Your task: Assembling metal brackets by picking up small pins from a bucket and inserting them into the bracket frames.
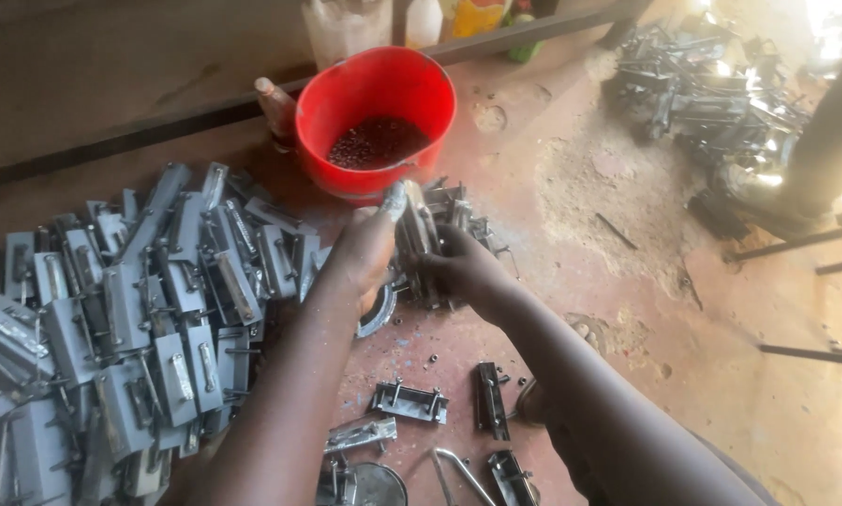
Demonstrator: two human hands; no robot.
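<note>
Both hands (pixel 411 258) grip one latch (pixel 419 225) (bucket (pixel 346 98) behind).

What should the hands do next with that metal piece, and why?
Probably set the metal latch piece held by the left hand and right hand onto the grey pile of latches. It looks assembled like those, and loose parts wait on the floor below.

The dusty reddish floor (pixel 627 309) carries a pile of grey metal plates (pixel 130 328) beside the left hand (pixel 365 253), a red bucket (pixel 376 122) beyond it, loose brackets (pixel 409 401) below.
</note>
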